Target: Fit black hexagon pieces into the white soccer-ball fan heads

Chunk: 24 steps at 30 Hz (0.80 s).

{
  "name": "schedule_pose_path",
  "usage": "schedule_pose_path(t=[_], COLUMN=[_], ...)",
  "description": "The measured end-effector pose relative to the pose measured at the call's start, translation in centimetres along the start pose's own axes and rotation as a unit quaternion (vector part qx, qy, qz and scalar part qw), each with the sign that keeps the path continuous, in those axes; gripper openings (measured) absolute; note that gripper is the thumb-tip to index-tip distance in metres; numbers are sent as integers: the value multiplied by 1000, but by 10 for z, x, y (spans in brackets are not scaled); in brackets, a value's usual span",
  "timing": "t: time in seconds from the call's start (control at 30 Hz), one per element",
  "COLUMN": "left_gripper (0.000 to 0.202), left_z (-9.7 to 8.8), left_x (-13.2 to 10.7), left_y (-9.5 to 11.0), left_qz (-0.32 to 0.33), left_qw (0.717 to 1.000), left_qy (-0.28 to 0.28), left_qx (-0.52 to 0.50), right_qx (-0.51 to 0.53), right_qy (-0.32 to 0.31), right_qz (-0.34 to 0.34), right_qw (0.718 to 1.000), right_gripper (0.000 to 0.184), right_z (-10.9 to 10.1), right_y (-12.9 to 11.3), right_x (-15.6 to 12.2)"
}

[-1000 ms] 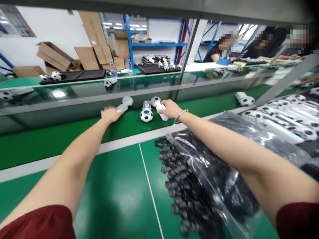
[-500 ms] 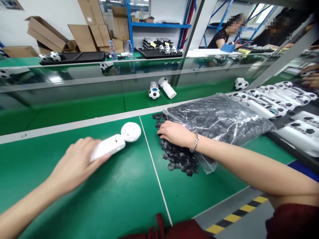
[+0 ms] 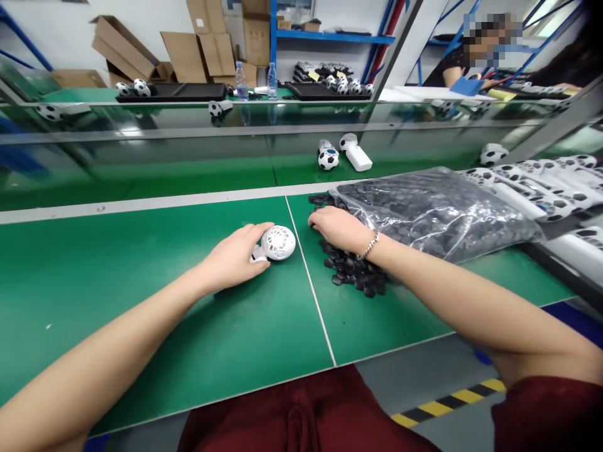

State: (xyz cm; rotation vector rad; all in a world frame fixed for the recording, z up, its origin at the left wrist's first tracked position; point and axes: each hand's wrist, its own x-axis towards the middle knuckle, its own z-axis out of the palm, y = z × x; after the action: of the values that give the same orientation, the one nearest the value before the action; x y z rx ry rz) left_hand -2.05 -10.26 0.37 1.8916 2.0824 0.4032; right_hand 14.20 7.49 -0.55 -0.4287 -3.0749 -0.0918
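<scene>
My left hand (image 3: 235,258) is wrapped round a white handheld fan (image 3: 279,243). Its round head, pierced with a web-like pattern of openings, faces up past my fingertips, and most of the handle is under my palm. On the far side of the white line, my right hand (image 3: 338,227) reaches palm-down into a heap of small black many-sided pieces (image 3: 351,267). Its fingers are bent together at the left edge of the heap, and what they pinch, if anything, is hidden. A clear plastic bag (image 3: 438,210) full of the same black pieces lies behind my right wrist.
Two white fans with football-patterned heads (image 3: 328,157) (image 3: 357,157) rest on the green strip beyond the table's pale edge. A tray of similar fans (image 3: 560,188) stands at the right. Water bottles (image 3: 242,81), cardboard boxes (image 3: 186,59) and a person (image 3: 464,63) are farther back.
My left hand has moved right, closer to the white line, and the fan has turned over from its plain side to its patterned side. My right hand stays at the black pieces. The view has shifted.
</scene>
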Motion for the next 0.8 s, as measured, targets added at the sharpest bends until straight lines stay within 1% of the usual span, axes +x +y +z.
schedule_pose_path(t=[0.03, 0.07, 0.1, 0.13, 0.17, 0.2, 0.23, 0.3, 0.4, 0.47, 0.57, 0.7, 0.73, 0.8], left_gripper=[62, 62, 63, 64, 67, 69, 71, 72, 68, 65, 63, 63, 63, 62], left_z=[2, 4, 5, 7, 8, 9, 10, 12, 14, 16, 17, 15, 15, 15], left_x=[-1, -3, -6, -9, -11, -13, -14, -12, -7, -6, -6, -7, -6, -5], left_y=[4, 7, 11, 14, 17, 19, 20, 20, 18, 17, 16, 16, 15, 15], left_qz=[-5, -9, -12, -14, -14, -12, -9, 4, 16, 14, 8, 6, 4, 2], left_qw=[1000, 1000, 1000, 999, 1000, 1000, 1000, 1000, 1000, 999, 999, 999, 999, 999], left_qy=[-3, -5, -7, -8, -7, -4, -2, -1, 5, 18, 33, 25, 25, 30], left_qx=[10, 21, 27, 29, 27, 25, 22, 8, -16, -24, -26, -22, -24, -31], right_qx=[58, 136, 226, 305, 360, 388, 401, 407, 424, 440, 463, 503, 505, 485], right_qy=[19, 44, 73, 101, 122, 138, 147, 160, 179, 187, 171, 144, 142, 157], right_qz=[13, 24, 32, 31, 23, 7, -10, -31, -29, -20, 10, 55, 62, 74], right_qw=[998, 989, 971, 946, 925, 911, 904, 899, 887, 878, 870, 850, 849, 857], right_gripper=[15, 13, 11, 9, 7, 5, 3, 2, 2, 2, 6, 13, 13, 13], right_z=[-2, -3, -5, -5, -5, -4, -3, 2, 8, 11, 13, 15, 15, 15], right_y=[-5, -12, -20, -30, -39, -48, -56, -68, -74, -75, -76, -75, -74, -72], right_x=[-6, -14, -22, -30, -38, -44, -48, -52, -49, -45, -42, -40, -39, -39])
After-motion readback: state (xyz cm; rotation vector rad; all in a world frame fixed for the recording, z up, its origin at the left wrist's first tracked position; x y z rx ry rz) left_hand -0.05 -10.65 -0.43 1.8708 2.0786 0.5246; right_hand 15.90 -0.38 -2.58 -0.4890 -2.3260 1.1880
